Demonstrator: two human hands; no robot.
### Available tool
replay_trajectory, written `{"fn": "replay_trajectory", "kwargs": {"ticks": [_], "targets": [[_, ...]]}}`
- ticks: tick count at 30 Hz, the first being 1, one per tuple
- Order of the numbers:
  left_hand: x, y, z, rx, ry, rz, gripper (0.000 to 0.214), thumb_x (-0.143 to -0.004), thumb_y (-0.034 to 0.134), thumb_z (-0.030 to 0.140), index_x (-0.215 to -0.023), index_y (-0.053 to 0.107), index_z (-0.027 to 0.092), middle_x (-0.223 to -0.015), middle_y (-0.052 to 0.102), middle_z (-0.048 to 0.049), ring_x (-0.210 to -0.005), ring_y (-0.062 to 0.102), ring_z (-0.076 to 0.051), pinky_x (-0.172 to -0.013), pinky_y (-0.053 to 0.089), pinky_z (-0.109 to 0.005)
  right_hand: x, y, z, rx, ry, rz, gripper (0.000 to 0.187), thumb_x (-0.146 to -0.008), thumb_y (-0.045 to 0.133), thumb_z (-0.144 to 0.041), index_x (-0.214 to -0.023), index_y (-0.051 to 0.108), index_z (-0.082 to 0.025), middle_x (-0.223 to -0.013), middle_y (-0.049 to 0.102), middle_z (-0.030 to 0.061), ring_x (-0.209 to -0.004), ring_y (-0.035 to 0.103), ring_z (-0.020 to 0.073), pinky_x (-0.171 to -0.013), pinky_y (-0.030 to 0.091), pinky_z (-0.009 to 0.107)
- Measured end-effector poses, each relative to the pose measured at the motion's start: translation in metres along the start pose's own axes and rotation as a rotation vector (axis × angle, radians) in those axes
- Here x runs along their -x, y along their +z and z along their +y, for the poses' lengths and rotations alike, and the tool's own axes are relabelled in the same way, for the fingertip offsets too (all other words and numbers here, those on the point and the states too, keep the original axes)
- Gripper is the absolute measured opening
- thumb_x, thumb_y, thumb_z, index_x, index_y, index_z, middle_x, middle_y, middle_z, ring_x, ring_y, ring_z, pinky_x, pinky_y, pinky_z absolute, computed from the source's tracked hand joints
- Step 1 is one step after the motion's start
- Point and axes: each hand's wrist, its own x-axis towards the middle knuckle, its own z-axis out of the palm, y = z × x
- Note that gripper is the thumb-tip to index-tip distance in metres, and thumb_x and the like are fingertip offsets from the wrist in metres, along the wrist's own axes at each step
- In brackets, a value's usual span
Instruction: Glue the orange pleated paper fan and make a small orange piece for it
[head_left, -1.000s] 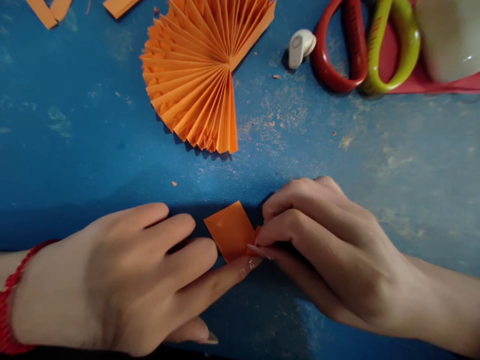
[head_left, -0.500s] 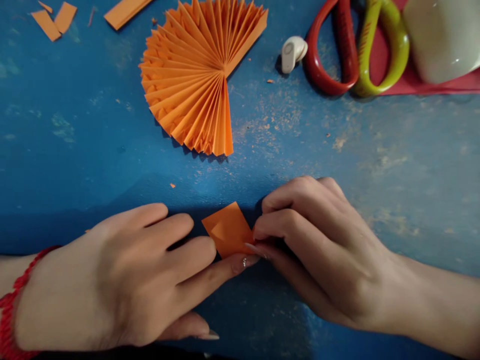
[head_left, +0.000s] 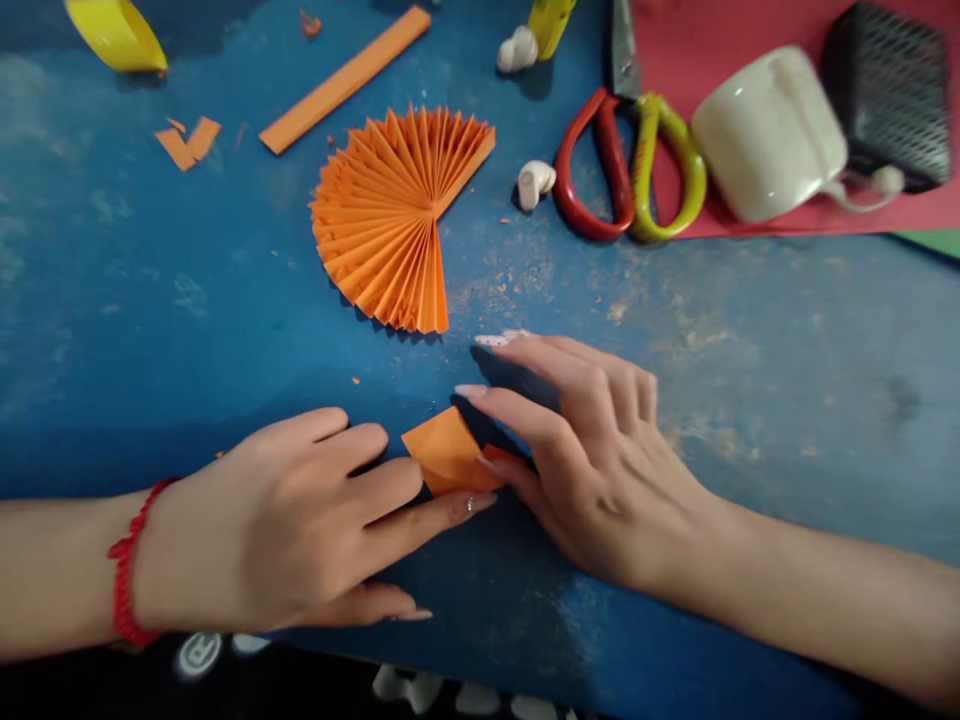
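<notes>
A small square of orange paper (head_left: 445, 450) lies on the blue table, with a folded end (head_left: 497, 468) at its right. My left hand (head_left: 319, 525) rests palm down, its index finger stretched along the paper's lower edge and pressing it. The middle fingertip touches the left side; the thumb is apart from it. My right hand (head_left: 592, 450) is open on the other side. Its thumb lies on the folded end, while the other fingers are spread above the table, off the paper. The underside of the paper is hidden.
Beyond my hands lies a pleated orange paper fan (head_left: 397, 230). Farther back are an orange folded strip (head_left: 345, 80), paper scraps (head_left: 187, 143), a yellow tape roll (head_left: 120, 35), earbuds (head_left: 536, 185), red-and-yellow scissors (head_left: 671, 170), a white case (head_left: 772, 135) and a black mesh box (head_left: 889, 95).
My right hand has opened from a pinch at the paper's right end; its fingers now spread forward. The left hand keeps its place on the paper. The view has drawn back, showing more table.
</notes>
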Motion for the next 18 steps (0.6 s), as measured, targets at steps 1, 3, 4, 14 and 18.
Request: {"fn": "replay_trajectory", "kwargs": {"ticks": [1, 3, 4, 14, 18], "targets": [[0.0, -0.001, 0.0, -0.014, 0.005, -0.009, 0.057, -0.096, 0.044, 0.06, -0.142, 0.052, 0.027, -0.078, 0.061, 0.0003, -0.069, 0.049, -0.019, -0.066, 0.033, -0.037, -0.001, 0.001, 0.0, 0.0, -0.005, -0.004, 0.043, -0.096, 0.051, -0.02, -0.139, 0.042, -0.019, -0.149, 0.043, 0.0171, -0.14, 0.036, 0.0328, -0.107, 0.035, 0.051], [-0.003, -0.003, -0.001, -0.022, 0.011, -0.016, 0.059, -0.095, 0.043, 0.063, -0.141, 0.053, 0.027, -0.077, 0.061, -0.0001, -0.066, 0.051, -0.019, -0.063, 0.033, -0.035, -0.004, 0.001, 0.001, 0.003, -0.022, -0.015, 0.047, -0.098, 0.049, -0.022, -0.144, 0.038, -0.018, -0.154, 0.038, 0.0181, -0.146, 0.03, 0.0324, -0.114, 0.03, 0.055], [-0.005, -0.004, -0.001, -0.014, 0.011, -0.011, 0.06, -0.095, 0.042, 0.065, -0.14, 0.054, 0.027, -0.076, 0.062, -0.0001, -0.064, 0.051, -0.018, -0.061, 0.034, -0.034, -0.005, 0.001, 0.001, 0.005, -0.027, -0.024, 0.048, -0.099, 0.048, -0.024, -0.145, 0.037, -0.018, -0.154, 0.038, 0.0182, -0.147, 0.029, 0.032, -0.116, 0.028, 0.056], [-0.026, -0.002, -0.016, -0.005, 0.201, 0.092, 0.057, -0.096, 0.041, 0.064, -0.121, 0.067, 0.019, -0.058, 0.061, 0.002, -0.048, 0.054, -0.014, -0.05, 0.033, -0.032, -0.008, -0.001, 0.001, -0.019, 0.0, -0.066, 0.05, -0.1, 0.044, -0.031, -0.148, 0.037, -0.018, -0.155, 0.04, 0.0152, -0.147, 0.031, 0.0313, -0.119, 0.026, 0.059], [-0.028, 0.002, -0.015, -0.038, 0.194, 0.093, 0.063, -0.095, 0.036, 0.068, -0.122, 0.065, 0.019, -0.061, 0.063, 0.0005, -0.05, 0.055, -0.015, -0.048, 0.032, -0.03, -0.009, -0.002, 0.001, -0.026, 0.003, -0.071, 0.05, -0.101, 0.042, -0.032, -0.148, 0.037, -0.017, -0.156, 0.039, 0.0147, -0.147, 0.032, 0.0305, -0.119, 0.026, 0.06]]}}
